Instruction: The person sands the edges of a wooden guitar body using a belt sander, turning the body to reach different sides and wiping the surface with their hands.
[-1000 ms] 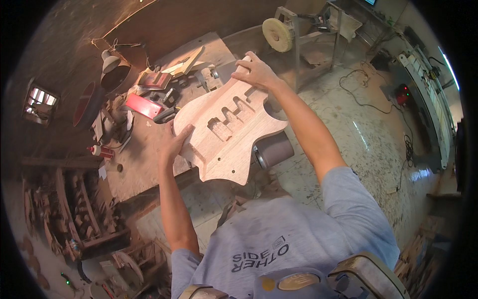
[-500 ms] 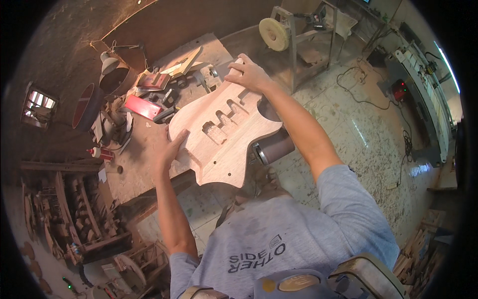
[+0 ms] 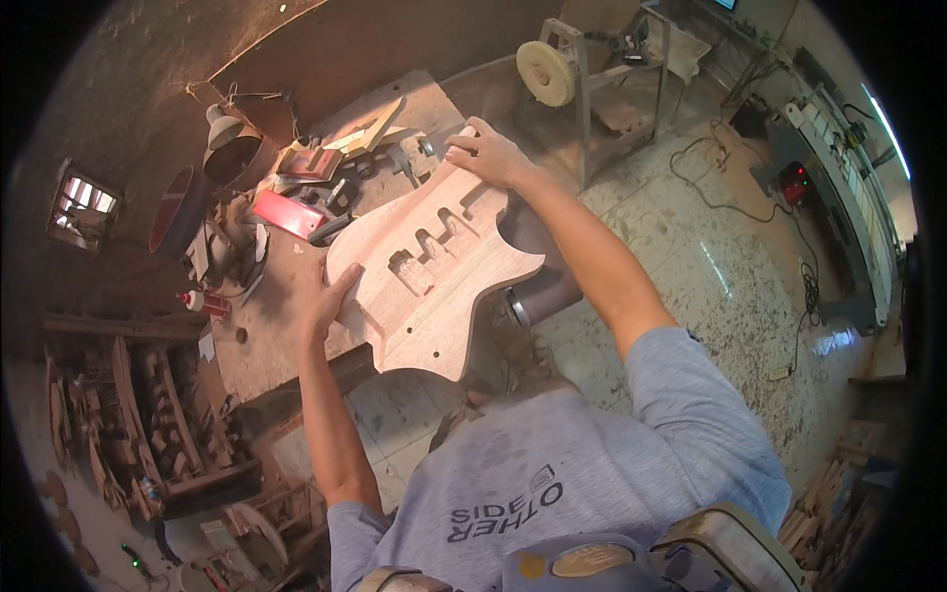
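Steadying the unfinished guitar body (image 3: 472, 274) between the hands seemingly called for balanced grips: the left hand (image 3: 327, 299) pinched its left edge; the right hand (image 3: 490, 159) curled over its far end. Both were best kept clear of the sanding drum (image 3: 550, 296), rearward of the right hand.

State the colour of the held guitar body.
The guitar body is pale pinkish tan, best seen in the head view.

Dark lettering (image 3: 505, 513) on your grey T-shirt (image 3: 612, 444).
Capitals run in two rows; beside them sits a small outlined box mark (image 3: 542, 479), its print too small for you to read.
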`<state>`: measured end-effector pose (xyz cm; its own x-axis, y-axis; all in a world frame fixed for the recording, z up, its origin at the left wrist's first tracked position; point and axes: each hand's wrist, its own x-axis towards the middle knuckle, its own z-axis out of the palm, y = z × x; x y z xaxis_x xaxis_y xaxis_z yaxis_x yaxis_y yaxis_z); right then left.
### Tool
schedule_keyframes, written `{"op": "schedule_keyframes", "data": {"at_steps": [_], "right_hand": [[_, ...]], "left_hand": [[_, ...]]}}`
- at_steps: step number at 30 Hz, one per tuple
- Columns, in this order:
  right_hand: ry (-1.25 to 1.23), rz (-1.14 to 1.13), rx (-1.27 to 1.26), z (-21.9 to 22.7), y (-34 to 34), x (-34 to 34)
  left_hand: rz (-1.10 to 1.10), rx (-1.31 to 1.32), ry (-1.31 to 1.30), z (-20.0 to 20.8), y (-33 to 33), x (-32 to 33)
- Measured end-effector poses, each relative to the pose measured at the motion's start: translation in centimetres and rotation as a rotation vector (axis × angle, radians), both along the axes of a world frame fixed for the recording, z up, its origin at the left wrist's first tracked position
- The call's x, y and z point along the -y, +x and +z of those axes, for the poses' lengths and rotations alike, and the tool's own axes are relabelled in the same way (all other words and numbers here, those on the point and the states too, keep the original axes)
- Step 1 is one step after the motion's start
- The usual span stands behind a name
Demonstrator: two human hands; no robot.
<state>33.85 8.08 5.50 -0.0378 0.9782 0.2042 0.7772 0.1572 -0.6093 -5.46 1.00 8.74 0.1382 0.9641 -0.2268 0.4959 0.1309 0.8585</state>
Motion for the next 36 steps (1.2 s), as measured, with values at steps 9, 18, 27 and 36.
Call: {"op": "schedule_keyframes", "data": {"at_steps": [9,18,27,36], "right_hand": [[0.007,-0.009,0.002,0.0,2.9,0.1],[0.019,-0.016,-0.043,0.2,1.2,1.2],[0.096,-0.171,-0.083,-0.9,8.5,3.4],[0.296,-0.235,-0.128,-1.7,22.2,8.4]], "left_hand": [[-0.026,0.037,0.025,-1.4,2.1,-0.9],[-0.022,-0.077,0.091,-0.4,0.8,-0.7],[0.067,-0.709,0.234,1.0,13.3,-3.7],[-0.052,-0.677,0.503,-1.9,25.5,-7.7]]}}
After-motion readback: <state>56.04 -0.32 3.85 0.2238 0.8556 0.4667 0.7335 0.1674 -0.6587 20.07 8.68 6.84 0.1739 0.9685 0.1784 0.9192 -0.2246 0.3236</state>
